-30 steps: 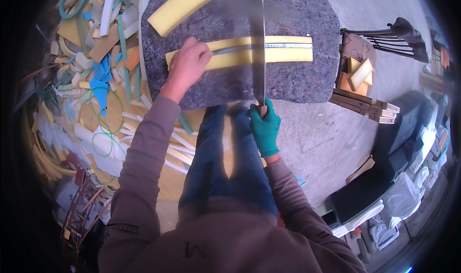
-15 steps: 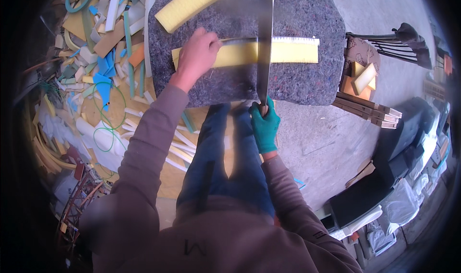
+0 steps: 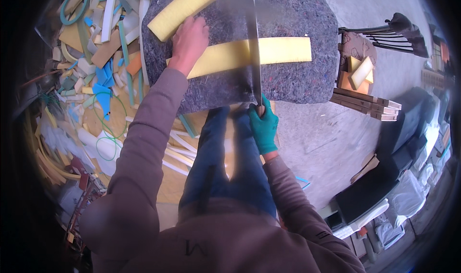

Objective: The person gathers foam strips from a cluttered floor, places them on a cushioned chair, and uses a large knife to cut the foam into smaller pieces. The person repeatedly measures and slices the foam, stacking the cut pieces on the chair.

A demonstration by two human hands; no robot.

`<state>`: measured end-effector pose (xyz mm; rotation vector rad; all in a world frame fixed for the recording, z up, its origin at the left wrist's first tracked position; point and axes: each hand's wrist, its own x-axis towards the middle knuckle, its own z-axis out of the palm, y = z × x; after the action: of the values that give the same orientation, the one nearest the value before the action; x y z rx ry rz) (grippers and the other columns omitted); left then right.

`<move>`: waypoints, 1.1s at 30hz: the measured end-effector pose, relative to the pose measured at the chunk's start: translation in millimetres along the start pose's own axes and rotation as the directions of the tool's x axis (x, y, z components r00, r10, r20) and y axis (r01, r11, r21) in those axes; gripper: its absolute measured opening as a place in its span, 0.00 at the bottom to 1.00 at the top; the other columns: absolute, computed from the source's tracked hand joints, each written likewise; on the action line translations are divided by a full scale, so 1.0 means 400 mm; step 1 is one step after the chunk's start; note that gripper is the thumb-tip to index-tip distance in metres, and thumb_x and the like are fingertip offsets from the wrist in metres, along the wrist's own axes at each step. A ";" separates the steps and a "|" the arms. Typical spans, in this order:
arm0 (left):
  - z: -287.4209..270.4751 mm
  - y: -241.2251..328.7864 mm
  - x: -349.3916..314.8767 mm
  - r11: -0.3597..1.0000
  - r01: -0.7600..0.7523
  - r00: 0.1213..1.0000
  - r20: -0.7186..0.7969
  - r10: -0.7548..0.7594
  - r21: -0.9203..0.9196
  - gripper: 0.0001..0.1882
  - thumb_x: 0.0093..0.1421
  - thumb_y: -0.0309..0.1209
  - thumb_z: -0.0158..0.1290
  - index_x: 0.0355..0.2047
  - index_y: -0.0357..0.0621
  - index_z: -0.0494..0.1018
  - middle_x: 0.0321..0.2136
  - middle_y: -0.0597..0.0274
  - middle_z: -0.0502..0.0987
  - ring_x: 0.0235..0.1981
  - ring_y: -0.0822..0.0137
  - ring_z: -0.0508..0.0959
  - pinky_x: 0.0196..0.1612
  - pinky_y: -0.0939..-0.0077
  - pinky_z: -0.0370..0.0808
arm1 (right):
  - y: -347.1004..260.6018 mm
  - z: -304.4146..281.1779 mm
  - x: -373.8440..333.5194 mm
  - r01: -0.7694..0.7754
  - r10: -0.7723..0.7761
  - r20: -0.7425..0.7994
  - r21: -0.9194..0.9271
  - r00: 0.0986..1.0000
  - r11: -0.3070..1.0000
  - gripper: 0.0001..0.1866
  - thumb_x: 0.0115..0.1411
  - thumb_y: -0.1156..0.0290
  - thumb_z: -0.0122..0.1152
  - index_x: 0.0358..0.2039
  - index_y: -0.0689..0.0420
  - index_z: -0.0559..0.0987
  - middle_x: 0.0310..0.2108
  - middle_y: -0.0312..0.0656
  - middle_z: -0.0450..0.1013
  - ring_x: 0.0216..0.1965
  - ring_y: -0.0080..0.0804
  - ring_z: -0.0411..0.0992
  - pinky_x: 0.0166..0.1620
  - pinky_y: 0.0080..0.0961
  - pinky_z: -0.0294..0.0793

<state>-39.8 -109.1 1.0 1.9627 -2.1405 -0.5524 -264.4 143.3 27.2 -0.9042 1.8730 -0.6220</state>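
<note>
A long strip of yellow foam [image 3: 283, 49] lies across a grey felt-covered work surface [image 3: 297, 85]. My right hand [image 3: 264, 129], in a green glove, is closed round the wooden handle of a long knife [image 3: 256, 57]. The blade points away from me and crosses the strip near its middle; how deep it sits in the foam I cannot tell. My bare left hand [image 3: 189, 43] is closed, fingers curled at the near edge of a shorter yellow foam block [image 3: 181, 11]. What its fingers hold, if anything, is hidden. The wrist covers part of the strip's left end.
Foam offcuts [image 3: 103, 57] in several colours are heaped on the left. Foam pieces [image 3: 360, 76] lie to the right of the work surface, near a dark rack with several prongs [image 3: 389, 35] and stacked wooden boards [image 3: 365, 105]. Black padded furniture [image 3: 370, 182] stands at lower right.
My left hand has moved from the strip away from me toward the shorter block. A ruler-like edge along the strip's far side no longer shows. The knife blade has turned more edge-on.
</note>
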 end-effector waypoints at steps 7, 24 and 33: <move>-0.008 -0.003 -0.006 1.000 0.030 0.999 -0.022 -0.030 0.004 0.15 0.72 0.39 0.58 0.47 0.37 0.78 0.52 0.43 0.79 0.54 0.38 0.80 0.57 0.43 0.77 | 0.015 0.002 0.004 0.058 -0.059 -0.011 -0.051 0.998 0.997 0.31 0.68 0.67 0.65 0.71 0.57 0.74 0.32 0.52 0.81 0.31 0.37 0.82 0.38 0.36 0.79; 0.061 0.103 -0.101 0.638 -0.760 0.645 -0.032 0.763 -0.122 0.14 0.60 0.24 0.57 0.46 0.42 0.80 0.54 0.53 0.77 0.64 0.50 0.74 0.70 0.51 0.70 | -0.090 -0.052 -0.012 0.022 -0.019 0.033 -0.118 0.999 0.993 0.28 0.70 0.65 0.65 0.68 0.59 0.77 0.29 0.51 0.80 0.29 0.37 0.81 0.35 0.36 0.78; 0.065 0.098 -0.087 0.611 -0.770 0.624 -0.012 0.782 -0.184 0.15 0.56 0.25 0.62 0.45 0.42 0.79 0.56 0.51 0.76 0.66 0.45 0.72 0.70 0.48 0.71 | -0.120 -0.052 -0.007 0.087 -0.087 0.004 -0.085 0.996 0.993 0.23 0.71 0.66 0.63 0.62 0.63 0.79 0.27 0.53 0.78 0.26 0.48 0.78 0.32 0.42 0.75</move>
<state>-81.8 -68.8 -3.6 0.7477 -2.5778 -0.5939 -266.6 117.4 72.9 -1.0460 1.8791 -0.5979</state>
